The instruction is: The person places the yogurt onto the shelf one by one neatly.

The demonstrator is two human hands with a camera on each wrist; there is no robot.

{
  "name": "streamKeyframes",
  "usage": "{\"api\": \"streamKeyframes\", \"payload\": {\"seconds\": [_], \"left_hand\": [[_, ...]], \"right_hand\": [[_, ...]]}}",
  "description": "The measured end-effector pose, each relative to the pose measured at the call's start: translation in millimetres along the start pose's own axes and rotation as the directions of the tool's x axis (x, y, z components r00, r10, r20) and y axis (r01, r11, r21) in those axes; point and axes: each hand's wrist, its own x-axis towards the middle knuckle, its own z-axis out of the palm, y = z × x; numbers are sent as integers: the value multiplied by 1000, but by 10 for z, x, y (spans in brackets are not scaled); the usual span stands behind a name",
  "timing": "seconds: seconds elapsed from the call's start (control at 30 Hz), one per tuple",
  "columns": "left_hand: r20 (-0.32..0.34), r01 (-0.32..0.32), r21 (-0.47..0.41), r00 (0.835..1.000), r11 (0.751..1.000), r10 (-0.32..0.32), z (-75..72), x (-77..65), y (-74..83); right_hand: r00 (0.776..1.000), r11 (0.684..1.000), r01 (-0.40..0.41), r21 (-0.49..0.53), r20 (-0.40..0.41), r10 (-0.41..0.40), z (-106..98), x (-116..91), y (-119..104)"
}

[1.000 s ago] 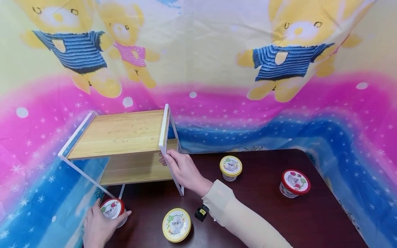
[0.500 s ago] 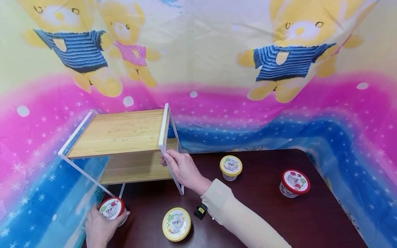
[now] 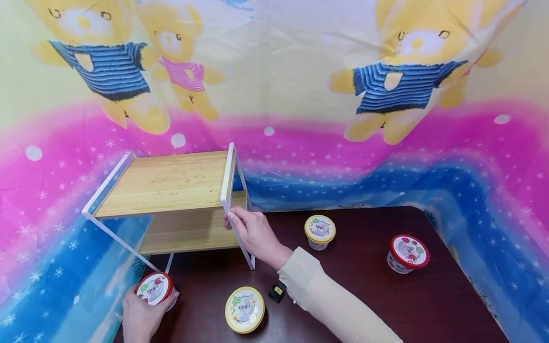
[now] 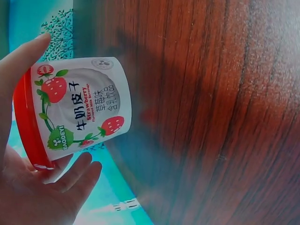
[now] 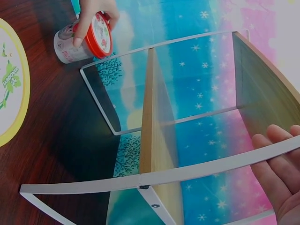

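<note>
My left hand (image 3: 143, 315) holds a red-lidded cup (image 3: 155, 288) at the table's left front, beside the shelf's left foot. The left wrist view shows strawberries and the printed word "Strawberry" on this cup (image 4: 84, 103), with the thumb on one side and fingers on the other. Whether its base touches the table I cannot tell. My right hand (image 3: 256, 236) grips the right white metal frame of a two-tier wooden shelf (image 3: 167, 183). In the right wrist view, curled fingers (image 5: 276, 164) lie around that white bar (image 5: 211, 168). Both boards carry nothing that shows.
A yellow-lidded cup (image 3: 245, 309) stands in front of the shelf, another yellow-lidded cup (image 3: 319, 232) behind the right forearm. Farther right stands a second red-lidded cup (image 3: 408, 253). A printed bear curtain (image 3: 300, 143) closes off the dark wooden table (image 3: 351, 281) at back and sides.
The left hand has shifted slightly and its fingers have drawn closer around the red-lidded cup, which moved a little. My right hand stays on the shelf frame, and the other cups stand still.
</note>
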Motion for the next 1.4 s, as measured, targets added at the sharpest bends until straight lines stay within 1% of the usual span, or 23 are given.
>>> {"api": "streamKeyframes", "payload": {"seconds": [0.17, 0.4, 0.63, 0.93, 1.13, 1.4], "left_hand": [[29, 27, -17, 999, 999, -27, -3, 31, -6], [43, 47, -30, 998, 998, -46, -15, 43, 9], [38, 63, -50, 997, 997, -61, -9, 59, -13], [37, 77, -62, 997, 995, -75, -5, 66, -5], [29, 64, -66, 998, 996, -63, -23, 60, 26], [12, 25, -61, 1000, 998, -24, -95, 64, 79]], "right_hand": [[1000, 1000, 8, -20, -20, -8, -1, 2, -3], [1000, 999, -12, -30, -26, 12, 14, -10, -36], [999, 999, -32, -40, -25, 31, 29, -20, -75], [1000, 999, -9, -48, -27, 7, 28, -15, -55], [1000, 999, -5, -46, -29, 4, 30, -9, -58], [1000, 999, -12, -52, -27, 10, 37, 1, -46]]}}
